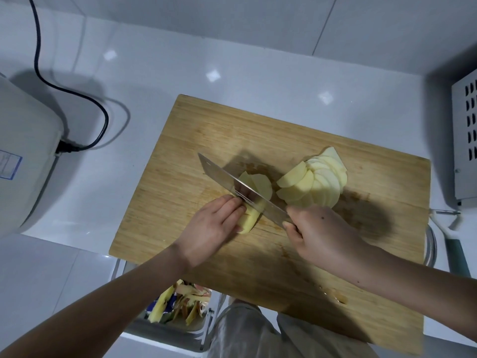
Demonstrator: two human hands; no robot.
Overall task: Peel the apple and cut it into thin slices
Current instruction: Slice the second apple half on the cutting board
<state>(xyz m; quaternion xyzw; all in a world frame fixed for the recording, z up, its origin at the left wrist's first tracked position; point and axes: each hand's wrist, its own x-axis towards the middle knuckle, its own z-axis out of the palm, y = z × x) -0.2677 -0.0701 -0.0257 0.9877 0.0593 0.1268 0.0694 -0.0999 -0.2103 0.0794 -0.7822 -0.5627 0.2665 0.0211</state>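
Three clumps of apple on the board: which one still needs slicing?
The chunk under the left hand, this side of the knife. The small group just beyond it and the big fan at right are already slices.

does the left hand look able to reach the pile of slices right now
Probably not directly. The left hand holds the apple piece, and the knife blade slants between it and the slices, with the right hand on the handle. It would have to let go and pass over the blade.
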